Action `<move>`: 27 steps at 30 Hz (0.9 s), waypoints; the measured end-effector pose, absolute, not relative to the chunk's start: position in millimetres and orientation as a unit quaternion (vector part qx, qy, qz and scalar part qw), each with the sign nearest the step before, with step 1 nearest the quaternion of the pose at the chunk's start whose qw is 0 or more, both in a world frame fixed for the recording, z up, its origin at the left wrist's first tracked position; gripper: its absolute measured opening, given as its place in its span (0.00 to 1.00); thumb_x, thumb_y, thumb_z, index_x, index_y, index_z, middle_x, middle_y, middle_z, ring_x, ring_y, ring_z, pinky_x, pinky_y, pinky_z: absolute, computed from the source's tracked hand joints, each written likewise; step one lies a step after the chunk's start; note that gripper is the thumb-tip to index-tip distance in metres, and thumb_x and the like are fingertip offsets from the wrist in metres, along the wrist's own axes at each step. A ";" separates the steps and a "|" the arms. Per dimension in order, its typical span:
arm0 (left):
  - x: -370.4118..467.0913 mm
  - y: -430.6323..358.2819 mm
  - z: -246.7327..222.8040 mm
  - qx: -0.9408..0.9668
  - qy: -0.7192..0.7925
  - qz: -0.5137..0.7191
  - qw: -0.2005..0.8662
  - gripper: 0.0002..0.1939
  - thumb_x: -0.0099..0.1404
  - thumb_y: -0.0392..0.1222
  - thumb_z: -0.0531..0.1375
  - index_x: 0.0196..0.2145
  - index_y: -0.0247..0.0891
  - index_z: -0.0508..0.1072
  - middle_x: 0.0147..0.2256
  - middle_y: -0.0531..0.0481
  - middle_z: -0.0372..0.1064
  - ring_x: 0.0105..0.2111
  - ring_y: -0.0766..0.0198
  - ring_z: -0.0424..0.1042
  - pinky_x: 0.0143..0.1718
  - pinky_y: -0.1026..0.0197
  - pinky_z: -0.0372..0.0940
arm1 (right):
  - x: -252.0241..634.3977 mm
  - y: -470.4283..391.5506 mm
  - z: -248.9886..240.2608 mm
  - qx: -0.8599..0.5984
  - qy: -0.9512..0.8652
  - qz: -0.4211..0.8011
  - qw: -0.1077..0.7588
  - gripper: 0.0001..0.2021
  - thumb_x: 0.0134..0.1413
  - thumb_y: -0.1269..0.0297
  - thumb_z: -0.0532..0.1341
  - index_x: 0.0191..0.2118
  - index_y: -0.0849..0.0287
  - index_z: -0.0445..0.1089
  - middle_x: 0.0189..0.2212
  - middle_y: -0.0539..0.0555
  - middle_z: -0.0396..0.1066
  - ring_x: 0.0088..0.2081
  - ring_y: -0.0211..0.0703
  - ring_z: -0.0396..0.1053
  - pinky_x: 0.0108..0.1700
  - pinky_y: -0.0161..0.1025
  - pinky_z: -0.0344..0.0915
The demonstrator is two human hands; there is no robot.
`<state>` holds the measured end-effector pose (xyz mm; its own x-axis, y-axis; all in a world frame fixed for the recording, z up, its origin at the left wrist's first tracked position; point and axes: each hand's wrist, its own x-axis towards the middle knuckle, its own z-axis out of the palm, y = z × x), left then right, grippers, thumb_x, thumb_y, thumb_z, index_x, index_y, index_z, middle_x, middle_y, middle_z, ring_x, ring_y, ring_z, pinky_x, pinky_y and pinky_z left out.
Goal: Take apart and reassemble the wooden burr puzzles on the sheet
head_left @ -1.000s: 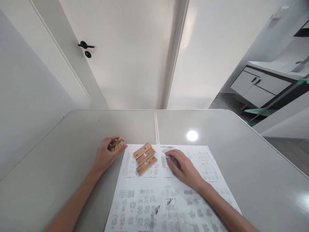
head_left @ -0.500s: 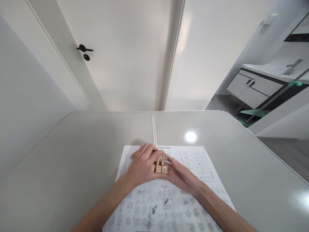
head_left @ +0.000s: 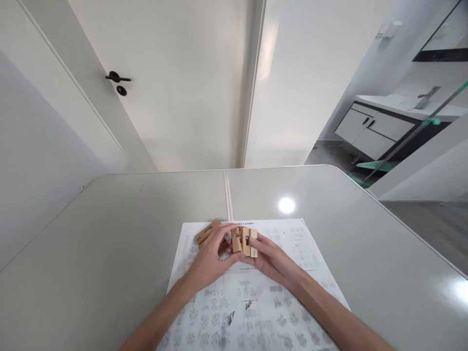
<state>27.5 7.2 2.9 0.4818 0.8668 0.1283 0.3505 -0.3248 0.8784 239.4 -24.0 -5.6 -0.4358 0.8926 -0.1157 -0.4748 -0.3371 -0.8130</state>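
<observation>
Between my two hands, just above the printed sheet (head_left: 288,302), are notched wooden puzzle blocks (head_left: 245,241). My left hand (head_left: 215,251) pinches the left-hand block between thumb and fingers. On the other side my right hand (head_left: 270,253) grips the paler blocks, its thumb pressed on their front. A dark gap shows between the pieces, and I cannot tell whether they interlock. Behind my left fingers, a brown wooden piece (head_left: 207,231) with a slot lies on the sheet, partly covered by that hand.
The grey table (head_left: 109,234) has a seam running to its far edge. Beyond it stands a white door (head_left: 183,97) with a black handle (head_left: 117,77). At the right are a white sink cabinet (head_left: 380,126) and a pole (head_left: 409,134) with green parts.
My hands have drawn slightly apart and turned the blocks, so their notches show more. The left hand shifted, uncovering more of the brown piece behind it. The whole view moved slightly.
</observation>
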 end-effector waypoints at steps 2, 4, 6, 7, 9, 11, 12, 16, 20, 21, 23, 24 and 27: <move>29.0 6.1 5.5 0.692 0.412 0.348 0.480 0.24 0.71 0.53 0.65 0.61 0.48 0.70 0.60 0.42 0.70 0.58 0.47 0.72 0.56 0.49 0.71 | 241.1 -23.9 -7.6 -0.279 -0.335 0.774 0.459 0.22 0.69 0.57 0.66 0.64 0.56 0.70 0.57 0.61 0.75 0.57 0.53 0.74 0.61 0.52 0.70; 30.7 5.4 10.2 0.609 0.408 0.396 0.553 0.25 0.73 0.60 0.62 0.60 0.44 0.72 0.57 0.41 0.72 0.56 0.48 0.72 0.57 0.50 0.68 | 243.2 -22.7 -10.1 -0.282 -0.320 0.771 0.473 0.21 0.68 0.58 0.68 0.62 0.57 0.72 0.53 0.59 0.76 0.51 0.50 0.76 0.58 0.49 0.72; 32.4 5.0 15.0 0.517 0.373 0.437 0.634 0.28 0.74 0.66 0.56 0.56 0.41 0.74 0.50 0.41 0.74 0.49 0.52 0.74 0.54 0.51 0.68 | 245.3 -20.7 -12.6 -0.296 -0.318 0.753 0.494 0.19 0.67 0.57 0.69 0.59 0.57 0.74 0.46 0.57 0.77 0.44 0.45 0.77 0.50 0.44 0.74; 33.1 4.7 16.8 0.476 0.344 0.449 0.674 0.30 0.74 0.68 0.54 0.52 0.39 0.76 0.45 0.42 0.74 0.43 0.55 0.75 0.50 0.52 0.68 | 246.2 -19.6 -13.6 -0.305 -0.319 0.742 0.506 0.18 0.67 0.56 0.69 0.57 0.57 0.74 0.43 0.56 0.77 0.40 0.43 0.76 0.45 0.41 0.74; 34.2 3.7 18.5 0.409 0.299 0.436 0.744 0.33 0.73 0.72 0.51 0.40 0.37 0.75 0.39 0.45 0.71 0.31 0.62 0.70 0.37 0.58 0.67 | 247.7 -17.6 -14.8 -0.324 -0.315 0.720 0.527 0.17 0.65 0.56 0.70 0.54 0.57 0.75 0.39 0.54 0.75 0.36 0.40 0.73 0.36 0.36 0.72; 34.9 2.0 17.8 0.363 0.285 0.382 0.801 0.35 0.72 0.75 0.49 0.33 0.37 0.70 0.35 0.48 0.68 0.23 0.69 0.61 0.24 0.64 0.57 | 248.8 -16.5 -14.9 -0.341 -0.309 0.706 0.538 0.17 0.62 0.55 0.72 0.51 0.57 0.75 0.36 0.52 0.74 0.33 0.38 0.71 0.29 0.33 0.68; 35.2 0.8 16.9 0.347 0.284 0.351 0.822 0.36 0.71 0.76 0.48 0.32 0.37 0.68 0.34 0.49 0.66 0.20 0.72 0.56 0.20 0.66 0.50 | 249.3 -16.3 -14.6 -0.350 -0.306 0.701 0.541 0.17 0.61 0.55 0.73 0.51 0.57 0.74 0.34 0.51 0.73 0.31 0.37 0.69 0.26 0.31 0.64; 37.0 -3.6 12.7 0.320 0.272 0.278 0.864 0.33 0.72 0.74 0.50 0.38 0.38 0.69 0.31 0.54 0.59 0.19 0.74 0.45 0.19 0.67 0.39 | 250.6 -16.9 -13.4 -0.385 -0.305 0.690 0.531 0.19 0.63 0.49 0.71 0.50 0.56 0.72 0.27 0.46 0.69 0.17 0.28 0.53 0.17 0.30 0.44; 39.0 -5.8 9.9 0.305 0.284 0.280 0.865 0.19 0.73 0.56 0.61 0.48 0.37 0.74 0.34 0.53 0.60 0.24 0.72 0.52 0.27 0.65 0.53 | 251.4 -16.7 -14.7 -0.397 -0.323 0.685 0.519 0.18 0.66 0.45 0.67 0.46 0.56 0.73 0.29 0.47 0.69 0.17 0.26 0.48 0.18 0.32 0.40; 39.3 -6.2 9.0 0.306 0.286 0.286 0.862 0.16 0.71 0.52 0.64 0.49 0.37 0.75 0.36 0.51 0.62 0.25 0.72 0.54 0.30 0.65 0.54 | 251.5 -16.3 -15.1 -0.394 -0.322 0.686 0.520 0.18 0.66 0.45 0.67 0.44 0.57 0.73 0.31 0.49 0.70 0.19 0.27 0.51 0.19 0.32 0.42; 39.9 -7.1 7.1 0.309 0.288 0.304 0.854 0.16 0.68 0.46 0.69 0.50 0.37 0.76 0.39 0.49 0.64 0.28 0.72 0.58 0.33 0.63 0.55 | 252.2 -15.5 -15.6 -0.383 -0.321 0.690 0.523 0.18 0.64 0.46 0.69 0.40 0.59 0.74 0.33 0.52 0.70 0.24 0.31 0.55 0.22 0.33 0.48; 40.2 -7.5 6.2 0.316 0.288 0.311 0.849 0.17 0.68 0.46 0.70 0.50 0.38 0.76 0.41 0.48 0.65 0.29 0.71 0.59 0.33 0.63 0.55 | 252.7 -15.1 -15.7 -0.378 -0.325 0.693 0.521 0.18 0.64 0.47 0.69 0.40 0.59 0.75 0.33 0.52 0.70 0.25 0.32 0.56 0.24 0.33 0.51; 41.0 -8.8 4.4 0.360 0.286 0.311 0.832 0.18 0.70 0.51 0.69 0.49 0.37 0.75 0.43 0.45 0.68 0.29 0.71 0.63 0.32 0.61 0.53 | 254.5 -15.0 -15.9 -0.367 -0.340 0.698 0.512 0.17 0.63 0.48 0.70 0.41 0.60 0.76 0.31 0.51 0.68 0.26 0.34 0.55 0.28 0.35 0.55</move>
